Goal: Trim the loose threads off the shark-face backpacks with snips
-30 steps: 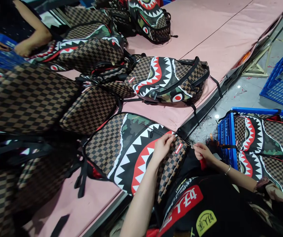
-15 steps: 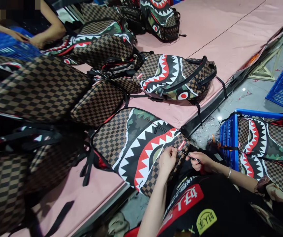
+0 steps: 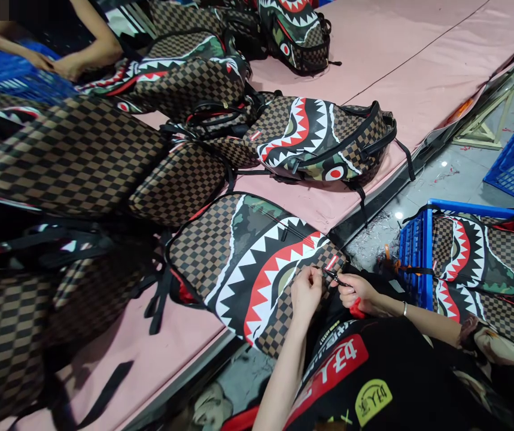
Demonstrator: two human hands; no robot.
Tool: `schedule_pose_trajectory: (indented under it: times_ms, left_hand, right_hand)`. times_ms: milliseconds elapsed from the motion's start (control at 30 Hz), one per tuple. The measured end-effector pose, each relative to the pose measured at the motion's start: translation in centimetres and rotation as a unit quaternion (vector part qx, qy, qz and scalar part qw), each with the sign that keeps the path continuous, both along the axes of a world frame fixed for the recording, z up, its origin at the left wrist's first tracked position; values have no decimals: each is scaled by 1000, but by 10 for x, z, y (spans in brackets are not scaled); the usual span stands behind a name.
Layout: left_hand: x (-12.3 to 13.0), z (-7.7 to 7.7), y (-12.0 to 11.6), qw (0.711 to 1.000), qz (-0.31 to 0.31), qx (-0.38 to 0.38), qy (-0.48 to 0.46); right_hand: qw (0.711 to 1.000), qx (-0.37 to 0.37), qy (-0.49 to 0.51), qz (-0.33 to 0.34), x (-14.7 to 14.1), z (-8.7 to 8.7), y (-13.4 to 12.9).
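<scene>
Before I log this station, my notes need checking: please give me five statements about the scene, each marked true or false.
1. The right hand holds a dark tool. True.
2. The left hand hangs over bare floor. False: it is at the checkered end of a shark-print backpack.
3. The nearest blue crate at picture right holds bags. True.
4. The table covering is green. False: it is pink.
5. The bracelet is worn on the left. False: it is worn on the right.
</scene>
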State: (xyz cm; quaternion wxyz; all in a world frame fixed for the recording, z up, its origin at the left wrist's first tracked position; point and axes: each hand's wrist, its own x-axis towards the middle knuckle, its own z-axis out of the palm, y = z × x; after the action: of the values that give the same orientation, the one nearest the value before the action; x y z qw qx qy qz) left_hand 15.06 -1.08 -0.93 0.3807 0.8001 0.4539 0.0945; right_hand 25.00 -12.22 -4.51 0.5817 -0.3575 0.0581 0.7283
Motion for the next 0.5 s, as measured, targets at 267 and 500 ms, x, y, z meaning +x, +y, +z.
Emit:
schedule_pose_trajectory:
  times_ms: [267,500]
  left_hand:
    - [-14,27,-28,978,-159,-74,-113]
    - [-17,22,-25,976,-150,-10,-158]
  right_hand:
    - [841,116,-527,-42,55,-17,-15]
    - [640,229,-731,52,114,-42,3]
